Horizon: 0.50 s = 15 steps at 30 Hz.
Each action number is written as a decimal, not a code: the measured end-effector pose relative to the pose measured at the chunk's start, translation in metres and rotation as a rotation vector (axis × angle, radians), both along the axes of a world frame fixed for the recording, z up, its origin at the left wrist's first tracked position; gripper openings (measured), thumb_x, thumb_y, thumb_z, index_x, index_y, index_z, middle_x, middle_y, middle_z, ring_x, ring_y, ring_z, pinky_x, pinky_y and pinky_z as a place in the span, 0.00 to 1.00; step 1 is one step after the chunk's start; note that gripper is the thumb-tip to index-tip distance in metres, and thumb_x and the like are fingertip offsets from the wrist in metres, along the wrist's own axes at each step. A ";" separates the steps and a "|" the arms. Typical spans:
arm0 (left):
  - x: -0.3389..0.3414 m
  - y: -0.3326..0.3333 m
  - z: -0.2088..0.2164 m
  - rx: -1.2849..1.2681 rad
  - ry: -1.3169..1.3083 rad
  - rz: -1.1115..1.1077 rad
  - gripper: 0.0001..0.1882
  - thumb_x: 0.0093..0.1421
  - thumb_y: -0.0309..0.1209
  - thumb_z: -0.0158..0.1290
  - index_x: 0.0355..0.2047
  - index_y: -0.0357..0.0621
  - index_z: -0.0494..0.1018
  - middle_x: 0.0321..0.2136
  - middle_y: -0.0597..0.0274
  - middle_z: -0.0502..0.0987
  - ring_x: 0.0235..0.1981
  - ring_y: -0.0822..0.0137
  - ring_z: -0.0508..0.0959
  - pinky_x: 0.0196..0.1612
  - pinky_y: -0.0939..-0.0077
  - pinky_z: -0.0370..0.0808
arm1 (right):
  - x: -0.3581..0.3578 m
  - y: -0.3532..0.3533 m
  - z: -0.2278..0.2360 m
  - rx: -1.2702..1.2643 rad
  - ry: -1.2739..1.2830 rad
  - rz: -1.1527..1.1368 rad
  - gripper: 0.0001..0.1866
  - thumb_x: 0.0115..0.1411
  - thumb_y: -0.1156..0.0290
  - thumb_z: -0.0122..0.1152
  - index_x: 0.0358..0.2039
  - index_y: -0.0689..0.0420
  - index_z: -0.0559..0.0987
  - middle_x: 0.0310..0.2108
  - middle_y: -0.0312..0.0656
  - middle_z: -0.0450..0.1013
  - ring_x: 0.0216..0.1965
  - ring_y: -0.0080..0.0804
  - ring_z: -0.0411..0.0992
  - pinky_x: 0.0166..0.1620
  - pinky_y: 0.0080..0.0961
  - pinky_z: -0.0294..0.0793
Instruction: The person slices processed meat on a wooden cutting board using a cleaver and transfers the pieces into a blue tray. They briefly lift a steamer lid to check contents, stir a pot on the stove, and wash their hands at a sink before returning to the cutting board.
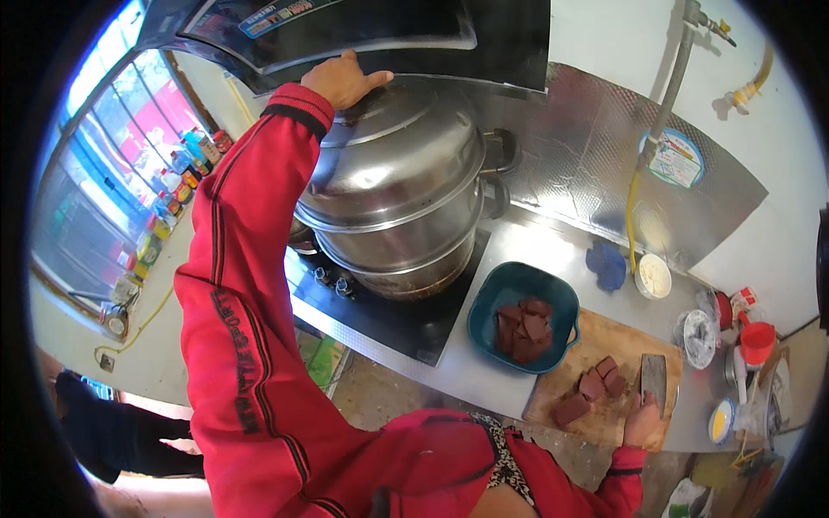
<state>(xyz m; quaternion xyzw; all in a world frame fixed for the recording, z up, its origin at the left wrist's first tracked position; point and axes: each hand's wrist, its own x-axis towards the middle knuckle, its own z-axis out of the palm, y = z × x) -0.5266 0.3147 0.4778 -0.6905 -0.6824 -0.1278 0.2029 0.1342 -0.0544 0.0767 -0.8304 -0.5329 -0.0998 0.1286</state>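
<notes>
Red sleeve fills my left side, and my left hand (344, 79) rests on top of the lid (393, 129) of the tall stainless steamer pot (399, 207), fingers laid flat over the dome beside its knob, just under the dark range hood (380, 34). The pot stands on the black hob (393, 315) set into the steel worktop (484, 367).

Right of the hob sits a teal bowl (521, 315) holding dark red-brown cubes that look like blood curd. Beyond it lies the wooden cutting board (604, 380), with more dark cubes (596, 388) lying loose on it. My right hand (641, 421) has its fingers wrapped round the handle of a cleaver (654, 380), whose blade lies flat on the board just beside the cubes.

My worry: the lid is likely hot and may slip if tilted, releasing steam toward my wrist under the hood. With my reach stretched left, the cleaver hand is unwatched, so the blade could skid or nudge cubes off the board edge.
</notes>
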 end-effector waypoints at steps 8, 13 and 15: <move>0.013 0.002 -0.005 -0.001 0.035 -0.039 0.32 0.59 0.47 0.52 0.51 0.28 0.68 0.41 0.31 0.78 0.46 0.39 0.79 0.51 0.52 0.74 | -0.077 0.003 0.046 0.011 0.068 -0.013 0.13 0.63 0.66 0.59 0.44 0.59 0.80 0.39 0.53 0.77 0.38 0.55 0.76 0.39 0.44 0.74; 0.006 0.005 -0.007 0.016 0.014 -0.063 0.31 0.59 0.46 0.54 0.51 0.29 0.67 0.40 0.31 0.78 0.45 0.38 0.79 0.50 0.52 0.75 | -0.085 0.007 0.052 -0.039 0.079 -0.034 0.12 0.63 0.67 0.59 0.44 0.59 0.79 0.40 0.52 0.76 0.38 0.55 0.75 0.39 0.45 0.74; 0.005 0.007 -0.007 0.039 0.011 -0.081 0.32 0.58 0.46 0.54 0.52 0.29 0.67 0.40 0.30 0.78 0.45 0.38 0.78 0.50 0.52 0.75 | -0.085 0.008 0.055 0.014 0.058 -0.004 0.13 0.62 0.67 0.60 0.44 0.59 0.79 0.39 0.53 0.76 0.38 0.55 0.75 0.39 0.45 0.74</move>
